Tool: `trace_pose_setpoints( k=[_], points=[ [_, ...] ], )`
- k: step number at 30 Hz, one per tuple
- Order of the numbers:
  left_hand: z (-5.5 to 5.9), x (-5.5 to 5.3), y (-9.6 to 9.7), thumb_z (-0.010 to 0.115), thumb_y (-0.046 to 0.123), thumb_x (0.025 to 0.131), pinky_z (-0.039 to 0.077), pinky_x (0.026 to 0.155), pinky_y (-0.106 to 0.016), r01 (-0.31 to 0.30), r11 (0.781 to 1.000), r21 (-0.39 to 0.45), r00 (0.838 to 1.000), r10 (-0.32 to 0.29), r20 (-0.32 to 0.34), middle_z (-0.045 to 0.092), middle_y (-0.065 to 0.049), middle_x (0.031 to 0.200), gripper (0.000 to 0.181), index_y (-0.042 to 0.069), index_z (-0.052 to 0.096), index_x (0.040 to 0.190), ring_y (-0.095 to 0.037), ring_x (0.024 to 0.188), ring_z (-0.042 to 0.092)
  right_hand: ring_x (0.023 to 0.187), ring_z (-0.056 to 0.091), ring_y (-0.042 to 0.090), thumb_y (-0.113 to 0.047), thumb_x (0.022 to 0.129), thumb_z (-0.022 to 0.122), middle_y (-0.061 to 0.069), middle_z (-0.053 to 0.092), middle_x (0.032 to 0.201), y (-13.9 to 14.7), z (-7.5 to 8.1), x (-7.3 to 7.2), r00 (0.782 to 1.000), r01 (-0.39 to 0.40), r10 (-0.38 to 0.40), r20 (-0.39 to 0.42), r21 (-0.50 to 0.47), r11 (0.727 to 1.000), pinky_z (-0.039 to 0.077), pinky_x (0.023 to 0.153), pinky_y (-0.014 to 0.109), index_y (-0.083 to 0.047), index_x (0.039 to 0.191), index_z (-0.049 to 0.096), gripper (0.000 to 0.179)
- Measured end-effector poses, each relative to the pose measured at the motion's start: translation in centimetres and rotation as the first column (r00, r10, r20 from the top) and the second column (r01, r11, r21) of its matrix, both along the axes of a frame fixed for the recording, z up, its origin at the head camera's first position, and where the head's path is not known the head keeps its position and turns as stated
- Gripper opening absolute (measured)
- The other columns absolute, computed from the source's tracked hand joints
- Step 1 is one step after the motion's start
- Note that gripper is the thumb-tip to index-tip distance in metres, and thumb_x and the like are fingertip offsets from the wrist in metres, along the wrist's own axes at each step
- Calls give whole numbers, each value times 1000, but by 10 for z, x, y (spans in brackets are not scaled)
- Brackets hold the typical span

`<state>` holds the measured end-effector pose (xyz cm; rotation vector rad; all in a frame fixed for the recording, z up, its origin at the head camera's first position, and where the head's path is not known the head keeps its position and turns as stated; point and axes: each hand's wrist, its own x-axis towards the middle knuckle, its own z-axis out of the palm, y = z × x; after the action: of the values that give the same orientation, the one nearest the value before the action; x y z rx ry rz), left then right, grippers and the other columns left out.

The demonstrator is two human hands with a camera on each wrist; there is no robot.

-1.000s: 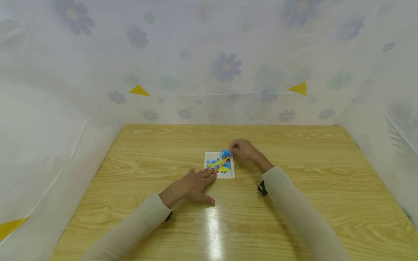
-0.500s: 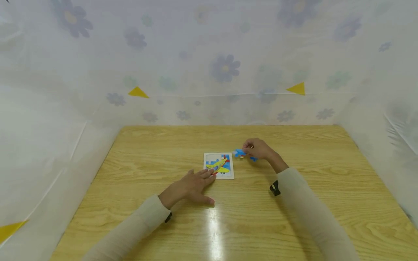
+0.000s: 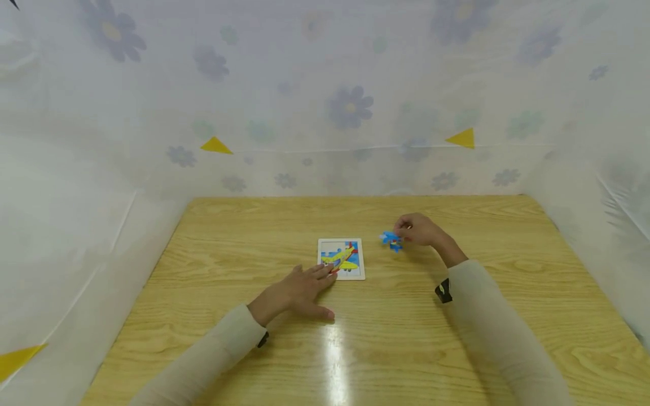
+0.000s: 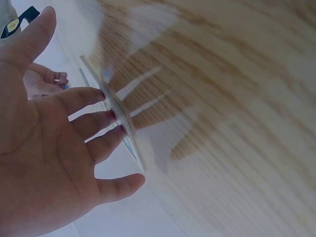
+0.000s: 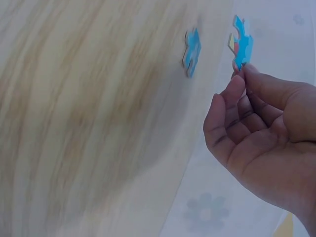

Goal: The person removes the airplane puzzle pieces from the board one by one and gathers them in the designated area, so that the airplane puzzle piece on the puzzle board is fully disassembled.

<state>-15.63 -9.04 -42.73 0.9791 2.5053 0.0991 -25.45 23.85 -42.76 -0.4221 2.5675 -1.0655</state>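
A jigsaw puzzle in a white-rimmed frame [image 3: 363, 262] lies on the table, showing a yellow airplane on blue. My left hand [image 3: 304, 290] rests its straight fingertips on the frame's near left part, covering some of the picture. In the left wrist view, the fingers [image 4: 101, 140] touch the frame's edge. To the right of the frame, my right hand [image 3: 418, 230] pinches a blue puzzle piece [image 5: 243, 44] by one end between thumb and fingers, raised off the table. Beneath it, a second blue puzzle piece [image 5: 192, 52] lies on the wood. Pale bare backing shows at the frame's upper left.
The wood-grain table [image 3: 244, 231] runs back to a white flowered curtain [image 3: 304, 84] that also hangs at both sides. Yellow triangles [image 3: 462, 138] mark the curtain. A black strap device [image 3: 444, 291] sits at the right wrist.
My right hand has lifted the blue piece away from the frame's upper right corner and carried it right, over the other loose piece. The left hand stays in place.
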Motion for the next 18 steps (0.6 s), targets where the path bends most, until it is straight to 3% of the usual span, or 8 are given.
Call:
trace_pose_setpoints(
  k=[10, 18],
  points=[
    [-1, 0, 0, 57, 62, 84, 18, 113, -61, -1, 1000, -10, 1000, 1, -1, 14, -2, 161, 88, 16, 25, 151, -24, 148, 16, 69, 51, 20, -8, 98, 48, 15, 58, 89, 25, 0, 0, 1000, 11, -11, -16, 16, 1000, 45, 65, 31, 5, 101, 59, 18],
    [-1, -1, 1, 57, 63, 84, 19, 113, -60, 4, 1000, -14, 1000, -4, -14, 15, -2, 160, 88, 17, 25, 151, -23, 148, 17, 67, 49, 20, -6, 98, 46, 18, 59, 88, 43, 2, 8, 999, 11, -9, -33, 51, 999, 43, 61, 31, 7, 100, 58, 18]
  ],
)
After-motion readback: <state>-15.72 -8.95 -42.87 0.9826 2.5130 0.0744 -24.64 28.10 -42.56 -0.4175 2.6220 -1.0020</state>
